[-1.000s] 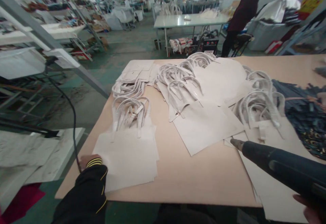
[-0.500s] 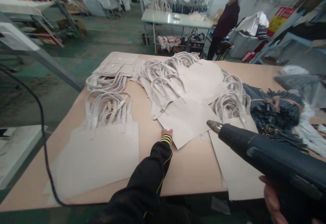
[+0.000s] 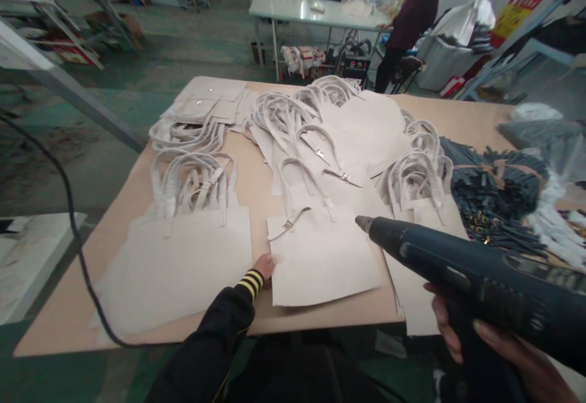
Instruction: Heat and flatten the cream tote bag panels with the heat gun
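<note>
A beige bag panel with a looped handle and a small buckled strap lies at the front middle of the table. My left hand, in a black sleeve with yellow-striped cuff, grips its left edge; the fingertips are partly hidden. At the right my right hand is wrapped round the grip of a black heat gun. The gun's metal nozzle points left, over the panel's upper right corner. Behind the panel more beige panels lie heaped with their handles tangled.
Stacked panels lie on the left and right of the table. Bundled dark straps sit at the right. A black cable hangs across the left edge. Beyond, a person stands beside another table.
My left hand has drawn the panel left and toward me, turning it so its handle and strap show. The heat gun has shifted slightly left in view.
</note>
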`<state>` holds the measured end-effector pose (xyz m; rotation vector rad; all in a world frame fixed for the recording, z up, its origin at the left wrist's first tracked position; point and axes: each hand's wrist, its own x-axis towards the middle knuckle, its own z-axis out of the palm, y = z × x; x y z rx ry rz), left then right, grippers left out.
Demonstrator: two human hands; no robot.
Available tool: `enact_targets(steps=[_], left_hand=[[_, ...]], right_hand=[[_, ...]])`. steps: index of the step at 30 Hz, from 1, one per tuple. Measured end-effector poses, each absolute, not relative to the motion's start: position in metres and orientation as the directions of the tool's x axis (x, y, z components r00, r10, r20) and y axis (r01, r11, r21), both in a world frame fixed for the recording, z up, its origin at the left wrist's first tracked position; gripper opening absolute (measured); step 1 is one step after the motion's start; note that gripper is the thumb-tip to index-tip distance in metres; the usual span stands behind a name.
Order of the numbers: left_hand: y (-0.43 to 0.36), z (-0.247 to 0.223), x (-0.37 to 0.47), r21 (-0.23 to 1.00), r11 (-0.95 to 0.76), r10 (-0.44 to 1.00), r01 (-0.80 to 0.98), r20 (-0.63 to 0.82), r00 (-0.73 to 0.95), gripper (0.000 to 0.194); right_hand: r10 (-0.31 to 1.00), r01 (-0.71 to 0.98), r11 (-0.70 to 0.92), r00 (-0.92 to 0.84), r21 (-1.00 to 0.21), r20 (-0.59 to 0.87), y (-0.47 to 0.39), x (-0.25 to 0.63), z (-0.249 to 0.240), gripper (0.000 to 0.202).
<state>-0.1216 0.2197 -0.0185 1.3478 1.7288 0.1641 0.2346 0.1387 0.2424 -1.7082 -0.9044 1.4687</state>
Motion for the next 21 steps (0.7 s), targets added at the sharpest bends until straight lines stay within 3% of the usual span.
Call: enact_targets(steps=[4, 9, 13, 21], left_hand=[[0.205, -0.010, -0.145, 0.471, 0.375, 0.832, 0.799, -0.551, -0.066, 0.017], [0.217, 0.001, -0.141, 0.395, 0.306, 0.919, 0.866, -0.361, -0.160, 0.031], [0.243, -0.003, -0.114, 0.452, 0.232, 0.948, 0.862, -0.305, -0.095, 0.031], [0.289, 0.008, -0.108, 0.677, 0.358, 0.903, 0.643, -0.426, -0.055, 0.020]], right_hand=[[0.823, -0.104, -0.558, 0.061, -0.824, -0.565, 0.157, 0.216, 0.230, 0.038], [0.840, -0.135, -0.541, -0.048, -0.830, -0.540, 0.181, 0.215, 0.204, 0.030], [0.868, -0.138, -0.496, -0.051, -0.858, -0.494, 0.198, 0.212, 0.180, 0.025], [0.861, -0.113, -0.508, -0.031, -0.854, -0.508, 0.198, 0.210, 0.164, 0.025]])
